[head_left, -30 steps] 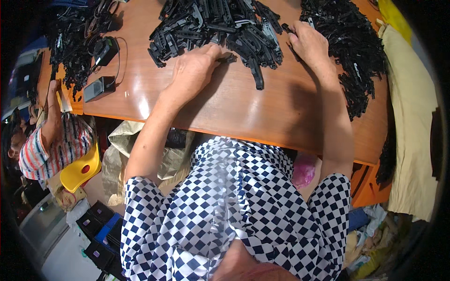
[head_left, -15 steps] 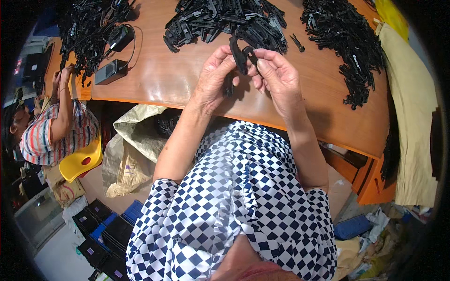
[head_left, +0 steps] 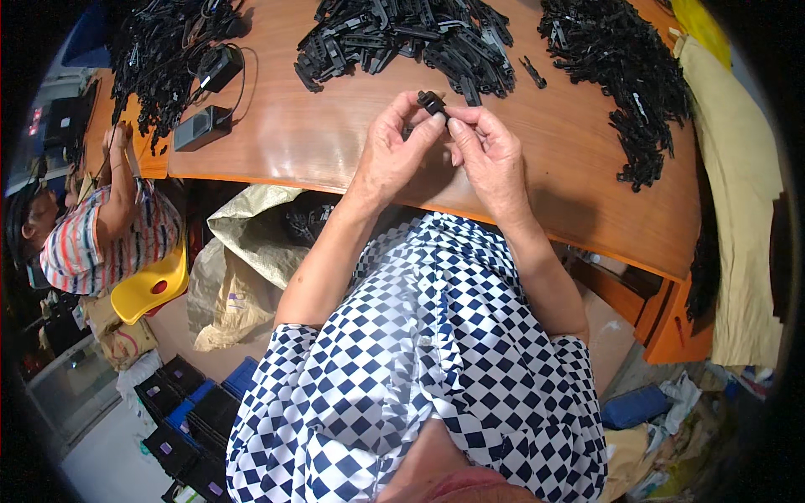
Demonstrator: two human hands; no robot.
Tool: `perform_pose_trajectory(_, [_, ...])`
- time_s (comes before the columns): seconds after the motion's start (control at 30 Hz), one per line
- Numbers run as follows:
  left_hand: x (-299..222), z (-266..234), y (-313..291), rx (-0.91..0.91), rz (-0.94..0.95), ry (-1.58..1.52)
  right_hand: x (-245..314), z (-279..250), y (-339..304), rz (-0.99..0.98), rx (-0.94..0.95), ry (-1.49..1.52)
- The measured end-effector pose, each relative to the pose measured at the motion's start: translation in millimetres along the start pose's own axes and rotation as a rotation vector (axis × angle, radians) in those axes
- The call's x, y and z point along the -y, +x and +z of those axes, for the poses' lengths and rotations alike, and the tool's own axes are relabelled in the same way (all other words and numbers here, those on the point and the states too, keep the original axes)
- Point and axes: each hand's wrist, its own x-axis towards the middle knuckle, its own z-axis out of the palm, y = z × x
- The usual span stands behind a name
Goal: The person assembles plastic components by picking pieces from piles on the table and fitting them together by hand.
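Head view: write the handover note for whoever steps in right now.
Left hand: fingertips pinch a small black plastic part above the wooden table.
Right hand: fingertips on the same part, from its right side.
Stock: a middle pile of black parts just beyond the hands, a right pile towards the table's right edge, one loose piece between them.
Done: one part picked up and held in both hands.
Left: both piles are still large. Whether the held part is fully fitted cannot be told.
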Motion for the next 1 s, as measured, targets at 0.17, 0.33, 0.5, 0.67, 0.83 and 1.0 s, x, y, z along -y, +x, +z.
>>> perform_pose_trajectory(0.17, [10.4,4.1,5.1,-0.076,-0.11,0.003,-2.9,0.5,0.7,0.022,-0.023,-0.113])
perform_pose_trajectory(0.33, [23.0,-2.8,6.0,-0.05,-0.109,-0.019,25.3,-6.4,-2.9,-0.237,-0.042,-0.584])
perform_pose_trajectory(0.5, [9.7,-0.6,4.4,0.041,-0.044,-0.413,23.2,-14.5,-2.8,-0.105,0.045,-0.546])
perform_pose_trajectory(0.67, [20.6,-6.7,6.9,0.09,-0.014,-0.281,25.4,-6.6,-3.9,-0.008,0.022,-0.316])
perform_pose_trajectory(0.83, [18.6,-0.5,7.1,0.117,0.054,-0.29,26.5,-4.7,-7.3,-0.111,-0.037,-0.387])
perform_pose_trajectory(1.0, [16.6,11.9,7.5,0.122,-0.017,-0.438,23.8,-9.3,-9.9,-0.122,-0.079,-0.394])
